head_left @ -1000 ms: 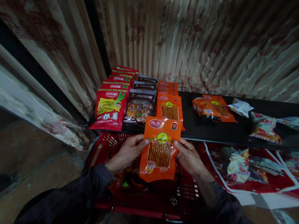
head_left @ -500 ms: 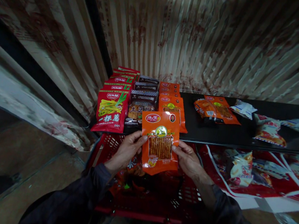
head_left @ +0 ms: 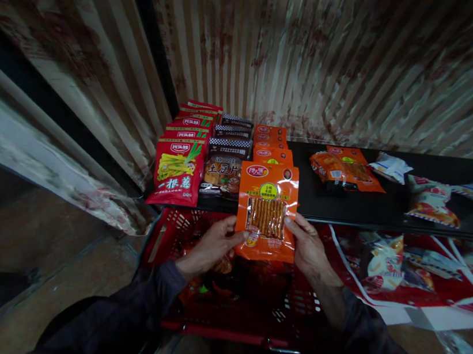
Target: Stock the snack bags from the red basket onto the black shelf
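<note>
Between my two hands is an orange snack packet (head_left: 267,213), upright, its clear window showing brown sticks. My left hand (head_left: 215,245) pinches its lower left edge, thumb on the front. My right hand (head_left: 308,245) grips the right edge, thumb on the front and fingers behind. Just behind it stands a row of matching orange packets (head_left: 271,141) on the black shelf (head_left: 345,210). To their left are dark potato-chip packets (head_left: 223,166) and red packets with a green onion picture (head_left: 176,172), both in rows.
Below my hands sits a red basket (head_left: 237,336) with packets inside. Loose orange packets (head_left: 353,168) and white snack bags (head_left: 433,200) lie on the shelf's right part. Under it, a red bag (head_left: 343,243) holds more snacks. A striped curtain (head_left: 321,60) hangs behind.
Both hands have carried the orange packet up and slightly right, toward the orange row. My left hand's grip now sits lower on the packet.
</note>
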The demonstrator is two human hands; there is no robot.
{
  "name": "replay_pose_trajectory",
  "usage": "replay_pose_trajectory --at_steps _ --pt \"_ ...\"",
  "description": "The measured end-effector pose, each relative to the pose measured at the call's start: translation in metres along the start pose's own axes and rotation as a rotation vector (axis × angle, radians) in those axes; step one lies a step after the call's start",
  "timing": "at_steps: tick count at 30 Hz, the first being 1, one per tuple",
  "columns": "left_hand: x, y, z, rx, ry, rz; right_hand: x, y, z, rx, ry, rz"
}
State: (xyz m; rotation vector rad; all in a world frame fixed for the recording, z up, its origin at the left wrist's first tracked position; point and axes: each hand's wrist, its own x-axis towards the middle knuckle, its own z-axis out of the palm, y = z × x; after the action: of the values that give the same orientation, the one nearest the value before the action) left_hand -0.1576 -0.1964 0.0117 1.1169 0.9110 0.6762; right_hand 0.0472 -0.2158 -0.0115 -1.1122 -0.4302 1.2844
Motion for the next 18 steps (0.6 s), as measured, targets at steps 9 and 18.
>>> replay_pose_trajectory --at_steps 9,18 --pt "-0.001 0.008 0.001 -0.074 0.127 0.025 -0.017 -0.012 0.006 -0.081 -0.358 0.074" --pt "-0.004 0.012 -0.006 -0.022 0.033 0.065 -0.015 -0.011 0.009 -0.079 -0.384 0.066"
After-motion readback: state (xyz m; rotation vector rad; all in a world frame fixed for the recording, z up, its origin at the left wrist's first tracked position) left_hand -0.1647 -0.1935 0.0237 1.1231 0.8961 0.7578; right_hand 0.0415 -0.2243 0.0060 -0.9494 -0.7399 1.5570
